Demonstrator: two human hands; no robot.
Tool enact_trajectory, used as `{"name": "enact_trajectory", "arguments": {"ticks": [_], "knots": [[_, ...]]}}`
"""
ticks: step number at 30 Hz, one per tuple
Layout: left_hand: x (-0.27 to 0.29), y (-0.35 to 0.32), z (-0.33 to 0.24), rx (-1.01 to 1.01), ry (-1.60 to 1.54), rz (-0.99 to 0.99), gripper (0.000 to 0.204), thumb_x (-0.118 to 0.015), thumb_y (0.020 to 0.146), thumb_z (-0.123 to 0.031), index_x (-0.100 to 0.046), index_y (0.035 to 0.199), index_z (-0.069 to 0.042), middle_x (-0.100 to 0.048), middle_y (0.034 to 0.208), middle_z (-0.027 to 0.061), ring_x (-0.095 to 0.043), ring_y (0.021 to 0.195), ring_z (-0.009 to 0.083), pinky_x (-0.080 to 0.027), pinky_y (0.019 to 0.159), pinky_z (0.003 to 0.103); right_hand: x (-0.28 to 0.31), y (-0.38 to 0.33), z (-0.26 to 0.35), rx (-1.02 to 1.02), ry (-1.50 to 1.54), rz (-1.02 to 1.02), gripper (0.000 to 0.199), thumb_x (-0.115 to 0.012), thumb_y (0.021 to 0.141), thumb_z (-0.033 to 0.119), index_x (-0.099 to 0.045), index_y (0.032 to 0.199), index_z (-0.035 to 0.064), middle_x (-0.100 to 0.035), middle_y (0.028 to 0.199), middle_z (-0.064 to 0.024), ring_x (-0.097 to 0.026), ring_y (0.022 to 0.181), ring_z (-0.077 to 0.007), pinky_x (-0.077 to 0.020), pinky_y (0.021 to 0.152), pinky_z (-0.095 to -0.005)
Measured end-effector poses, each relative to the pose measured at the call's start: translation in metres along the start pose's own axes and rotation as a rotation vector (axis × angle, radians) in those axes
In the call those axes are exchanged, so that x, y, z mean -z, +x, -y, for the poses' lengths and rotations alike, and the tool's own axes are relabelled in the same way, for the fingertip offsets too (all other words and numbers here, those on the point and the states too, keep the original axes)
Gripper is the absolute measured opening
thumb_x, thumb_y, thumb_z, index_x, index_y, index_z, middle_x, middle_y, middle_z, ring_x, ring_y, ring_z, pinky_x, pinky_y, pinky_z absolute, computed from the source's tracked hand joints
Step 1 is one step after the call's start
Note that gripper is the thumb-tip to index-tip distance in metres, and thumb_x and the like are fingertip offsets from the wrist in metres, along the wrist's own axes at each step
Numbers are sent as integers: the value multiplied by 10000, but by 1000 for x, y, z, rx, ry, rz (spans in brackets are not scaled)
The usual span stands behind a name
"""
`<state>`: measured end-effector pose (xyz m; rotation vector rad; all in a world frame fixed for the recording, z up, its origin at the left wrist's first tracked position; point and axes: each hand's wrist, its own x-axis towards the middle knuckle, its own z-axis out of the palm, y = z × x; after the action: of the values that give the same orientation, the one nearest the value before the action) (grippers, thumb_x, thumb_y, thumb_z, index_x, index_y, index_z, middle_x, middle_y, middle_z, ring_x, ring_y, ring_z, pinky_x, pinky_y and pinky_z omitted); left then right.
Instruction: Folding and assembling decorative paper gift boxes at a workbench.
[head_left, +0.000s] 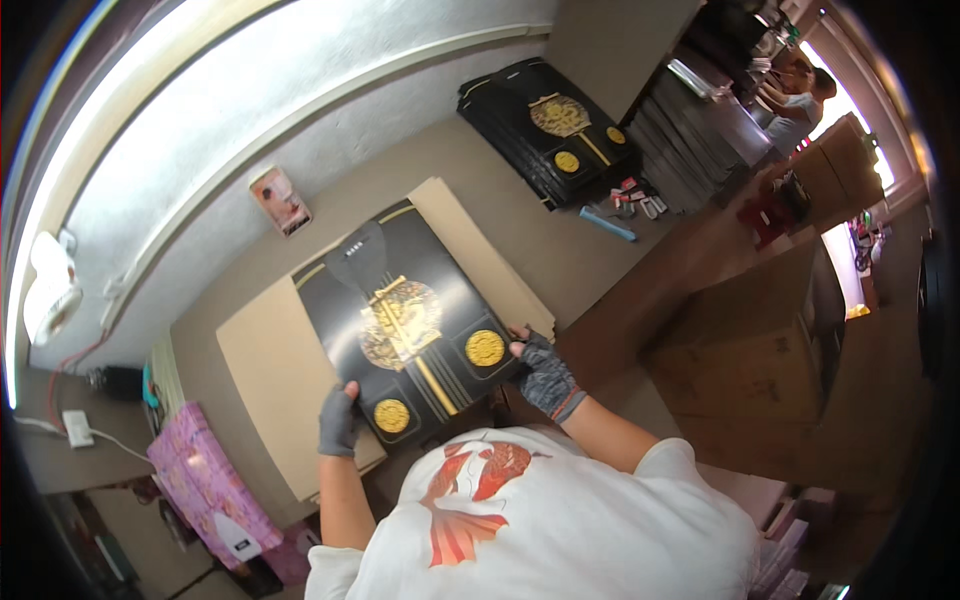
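A flat, glossy black panel (410, 275) with a large gold round emblem and two gold coin-like discs lies tilted across the cardboard sheets (262, 350) in front of me. My left hand (338, 420), in a grey fingerless glove, is closed on the panel's near left edge, thumb on top and fingers hidden beneath. At the near right corner, my right hand (546, 372), in a patterned grey fingerless glove, pinches the edge. The panel's near edge reaches close to my white shirt. A greyish fan-shaped mark shows at its far end.
A stack of similar black panels (530, 125) lies at the back right, beside a light-blue stick-like tool (608, 224) and several small items. A small box (281, 200) stands by the wall. Purple cloth (213, 480) hangs at left; large cartons (745, 360) stand right. Another person (797, 110) works far right.
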<state>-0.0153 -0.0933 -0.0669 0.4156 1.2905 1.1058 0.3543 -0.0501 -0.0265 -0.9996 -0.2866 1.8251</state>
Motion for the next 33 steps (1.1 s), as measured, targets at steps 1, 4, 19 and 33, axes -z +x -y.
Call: {"name": "enact_trajectory", "arguments": {"ticks": [1,4,19,33], "knots": [[-25,3,1,56,-109,96,299,-523,910,-170,-523,1148,11,-609,1073,125,-603,990,244,-479,919,386,6,-2,8,82,45,-54,437,-659,859,154,-530,1258,30,-600,1145,-80,-576,1003,-178,-446,945,-349],[-94,17,7,162,-105,242,300,-533,907,-170,-523,1145,12,-618,1067,131,-630,956,262,-511,880,399,14,-8,32,-136,187,-54,367,-665,865,191,-578,1187,40,-648,1004,-56,-600,912,-175,-496,867,-342],[-191,-5,1,244,198,82,430,-533,944,-323,-473,1241,-18,-624,1055,147,-644,906,244,-537,823,378,59,179,306,285,-277,-280,277,-726,828,323,-587,943,113,-593,754,-15,-547,543,-127,-451,409,-262],[-161,6,12,253,-133,111,349,-569,926,-305,-492,1174,-72,-622,975,106,-627,851,219,-552,692,360,84,215,281,82,-428,-182,256,-693,844,328,-587,1010,166,-611,736,-45,-611,549,-188,-479,437,-314]]}}
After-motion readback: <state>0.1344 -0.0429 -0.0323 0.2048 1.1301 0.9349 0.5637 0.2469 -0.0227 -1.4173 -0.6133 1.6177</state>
